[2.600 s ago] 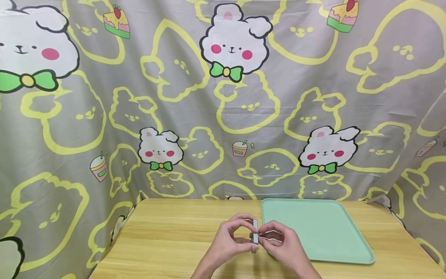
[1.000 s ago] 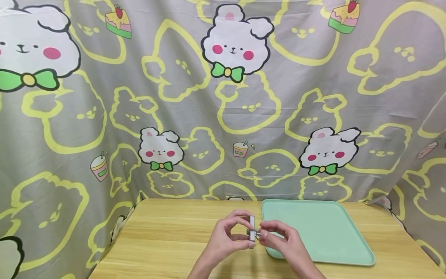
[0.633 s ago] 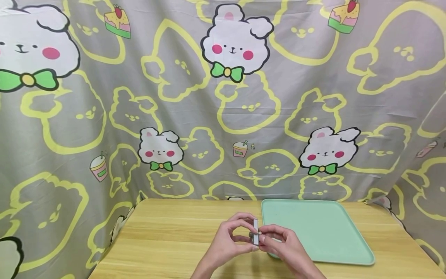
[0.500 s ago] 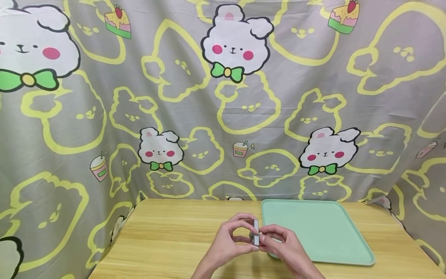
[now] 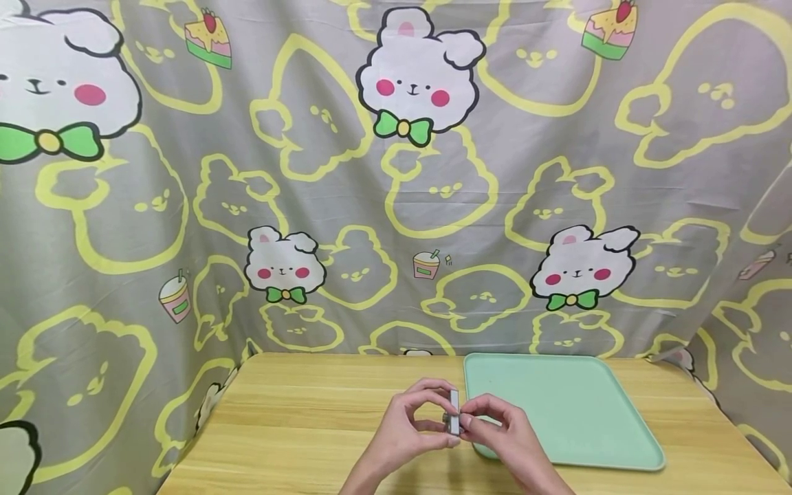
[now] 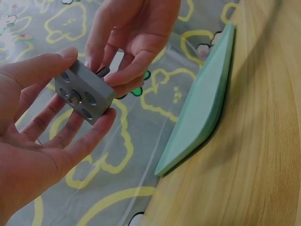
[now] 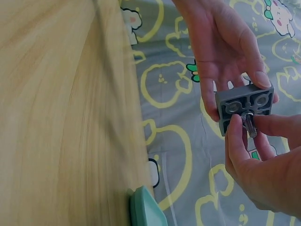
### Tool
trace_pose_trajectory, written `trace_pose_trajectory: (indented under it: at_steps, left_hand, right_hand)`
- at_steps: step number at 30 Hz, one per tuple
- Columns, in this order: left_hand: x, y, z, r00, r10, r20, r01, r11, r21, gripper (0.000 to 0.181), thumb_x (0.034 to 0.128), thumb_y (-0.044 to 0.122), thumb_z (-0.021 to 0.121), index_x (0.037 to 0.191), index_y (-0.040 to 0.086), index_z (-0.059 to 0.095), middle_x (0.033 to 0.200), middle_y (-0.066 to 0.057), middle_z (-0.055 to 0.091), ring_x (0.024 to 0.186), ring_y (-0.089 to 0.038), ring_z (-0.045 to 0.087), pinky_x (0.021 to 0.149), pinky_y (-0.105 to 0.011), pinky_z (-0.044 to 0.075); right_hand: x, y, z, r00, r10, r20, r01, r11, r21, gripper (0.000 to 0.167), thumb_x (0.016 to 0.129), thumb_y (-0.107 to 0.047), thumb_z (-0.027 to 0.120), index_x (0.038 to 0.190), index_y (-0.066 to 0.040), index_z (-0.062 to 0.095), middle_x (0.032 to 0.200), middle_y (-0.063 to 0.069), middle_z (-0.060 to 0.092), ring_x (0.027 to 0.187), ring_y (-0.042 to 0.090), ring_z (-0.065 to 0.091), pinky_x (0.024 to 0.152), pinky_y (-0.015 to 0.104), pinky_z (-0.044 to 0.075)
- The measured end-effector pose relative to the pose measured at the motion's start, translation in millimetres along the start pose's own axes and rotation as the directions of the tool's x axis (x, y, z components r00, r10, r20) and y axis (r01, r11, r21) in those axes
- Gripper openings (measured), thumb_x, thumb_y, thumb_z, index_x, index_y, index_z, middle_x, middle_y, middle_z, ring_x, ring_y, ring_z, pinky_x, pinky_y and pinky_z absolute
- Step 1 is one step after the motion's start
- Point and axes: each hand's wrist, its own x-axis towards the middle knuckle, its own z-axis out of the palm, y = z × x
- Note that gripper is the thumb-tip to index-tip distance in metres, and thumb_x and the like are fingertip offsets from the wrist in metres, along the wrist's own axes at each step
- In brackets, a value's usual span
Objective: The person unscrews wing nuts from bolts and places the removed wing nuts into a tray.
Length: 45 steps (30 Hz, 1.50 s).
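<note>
Grey curtain fabric (image 5: 346, 196) with cartoon animals hangs beyond the hands and a pale wood-grain counter (image 5: 297, 419). The left hand (image 5: 399, 427) clasps a square grey block (image 6: 81, 87), perhaps plastic, by its edges above the counter; best hold it steady and keep the silvery threaded bolt (image 7: 251, 126) square, the right hand (image 5: 506, 430) pinching round its base. Round recesses dot the block, the bolt jutting mid-face. Right of both hands lies a mint-green rectangular tray (image 5: 569, 412)

No text, number or brand can be read. On the patterned curtain (image 5: 346, 199), the printed drink cup (image 5: 426, 265) has a small green label patch whose content is too small to tell, and a dark mark (image 5: 788, 258), cut off at the edge, is illegible.
</note>
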Motion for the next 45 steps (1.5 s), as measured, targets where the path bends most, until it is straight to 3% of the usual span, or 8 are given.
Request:
trace_pose_trajectory:
  at_steps: [13, 16, 23, 31, 34, 36, 42, 45]
  left_hand:
    - [-0.5, -2.6, -8.0, 0.999, 0.035, -0.01, -0.036, 0.993, -0.116, 0.032, 0.082, -0.006, 0.082, 0.111, -0.009, 0.068, 0.137, -0.027, 0.052, 0.13, -0.039, 0.052, 0.091, -0.049, 0.062]
    - [-0.6, -1.9, -9.5, 1.0, 0.022, -0.015, -0.024, 0.99, -0.136, 0.033, 0.0819, -0.004, 0.083, 0.111, -0.009, 0.067, 0.138, -0.028, 0.052, 0.13, -0.038, 0.052, 0.092, -0.05, 0.062]
    - [-1.3, -0.7, -11.9, 1.0, -0.01, -0.027, 0.005, 0.985, -0.175, 0.035, 0.0809, -0.005, 0.083, 0.111, -0.011, 0.066, 0.139, -0.028, 0.052, 0.13, -0.033, 0.053, 0.093, -0.051, 0.061]
    - [-2.6, 0.8, -13.9, 0.999, -0.017, -0.033, 0.01, 0.983, -0.185, 0.035, 0.0814, -0.005, 0.083, 0.111, -0.013, 0.066, 0.138, -0.023, 0.054, 0.129, -0.033, 0.054, 0.093, -0.05, 0.061]
    - [-2.5, 1.1, -13.9, 0.999, -0.018, -0.034, 0.012, 0.982, -0.19, 0.036, 0.0811, -0.005, 0.083, 0.111, -0.014, 0.065, 0.138, -0.022, 0.054, 0.129, -0.032, 0.054, 0.094, -0.052, 0.06]
    - [-2.0, 1.2, -13.7, 0.999, -0.013, -0.033, 0.007, 0.983, -0.185, 0.036, 0.0805, -0.006, 0.083, 0.111, -0.014, 0.065, 0.138, -0.022, 0.054, 0.129, -0.031, 0.054, 0.095, -0.053, 0.06]
    - [0.0, 2.3, -12.1, 0.999, 0.03, -0.02, -0.032, 0.991, -0.131, 0.035, 0.0785, -0.009, 0.083, 0.109, -0.011, 0.066, 0.138, -0.03, 0.05, 0.129, -0.038, 0.054, 0.091, -0.053, 0.061]
    - [0.2, 3.2, -10.8, 0.999, 0.046, -0.01, -0.047, 0.994, -0.094, 0.035, 0.0773, -0.012, 0.082, 0.109, -0.009, 0.068, 0.138, -0.031, 0.05, 0.129, -0.04, 0.053, 0.089, -0.051, 0.062]
  right_hand:
    - [-2.0, 8.3, 11.6, 0.878, -0.479, -0.01, 0.46, 0.849, -0.258, 0.012, 0.09, 0.0, 0.076, 0.096, -0.009, 0.071, 0.107, 0.019, 0.066, 0.102, 0.02, 0.069, 0.085, 0.032, 0.064]
    - [-0.4, 12.6, 11.8, 0.776, -0.627, 0.06, 0.609, 0.722, -0.328, 0.025, 0.086, 0.01, 0.077, 0.097, -0.011, 0.071, 0.107, 0.017, 0.065, 0.102, 0.024, 0.068, 0.087, 0.032, 0.063]
    - [9.5, 20.4, 8.6, 0.406, -0.877, 0.257, 0.832, 0.239, -0.501, 0.011, 0.093, -0.003, 0.074, 0.097, -0.013, 0.07, 0.108, 0.012, 0.064, 0.093, 0.023, 0.066, 0.088, 0.015, 0.057]
    - [13.0, 15.5, 10.5, 0.269, -0.892, 0.363, 0.866, 0.058, -0.497, 0.018, 0.105, -0.014, 0.059, 0.093, -0.005, 0.068, 0.108, 0.018, 0.062, 0.092, 0.027, 0.066, 0.087, 0.018, 0.059]
    - [13.1, 15.2, 11.0, 0.289, -0.903, 0.319, 0.87, 0.108, -0.481, 0.006, 0.099, -0.009, 0.068, 0.098, -0.003, 0.069, 0.11, 0.016, 0.063, 0.094, 0.028, 0.066, 0.089, 0.018, 0.059]
    - [10.6, 14.4, 11.0, 0.366, -0.895, 0.256, 0.865, 0.225, -0.449, 0.012, 0.093, 0.001, 0.073, 0.104, -0.001, 0.069, 0.112, 0.015, 0.063, 0.098, 0.028, 0.066, 0.091, 0.022, 0.059]
    - [-0.2, 2.4, 8.9, 0.844, -0.534, -0.045, 0.506, 0.822, -0.261, 0.026, 0.091, 0.006, 0.073, 0.115, -0.003, 0.068, 0.113, 0.013, 0.067, 0.103, 0.02, 0.07, 0.087, 0.035, 0.064]
    - [-1.0, -3.2, 4.7, 0.97, -0.232, -0.078, 0.224, 0.969, -0.105, 0.026, 0.096, -0.006, 0.072, 0.119, 0.003, 0.066, 0.114, 0.016, 0.066, 0.101, 0.021, 0.072, 0.087, 0.036, 0.064]
